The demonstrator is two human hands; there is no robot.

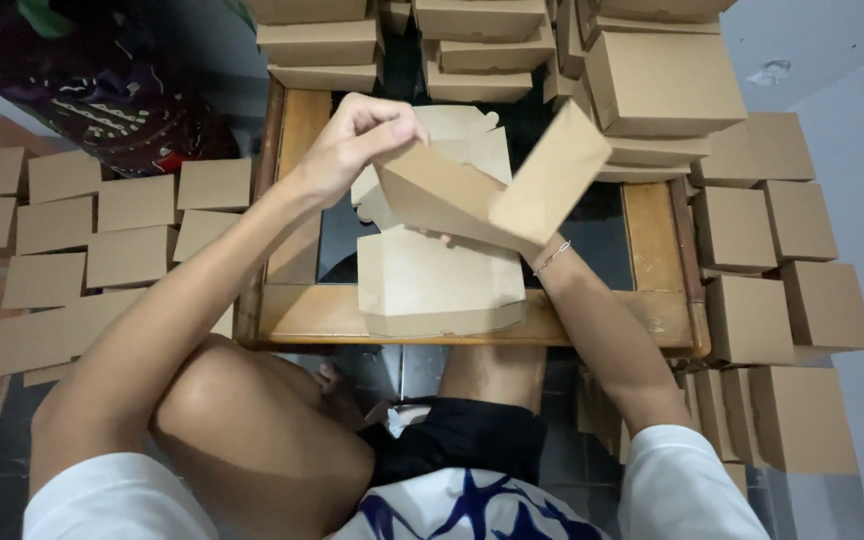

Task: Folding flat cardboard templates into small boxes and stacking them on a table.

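Stacked cardboard boxes (662, 85) are crowding a low wooden desk (297, 300). Above it, the left hand (357, 140) is pinching the half-folded box (492, 195) at its upper-left edge, its long axis running left to right; the right hand (542, 250) is gripping beneath, mostly hidden.

A flat carton blank (439, 285) lies on the desk (652, 240), below the half-folded carton (482, 195) held above it. Finished boxes (652, 80) stack behind and right of the desk; flat blanks (102, 240) cover the floor to its left.
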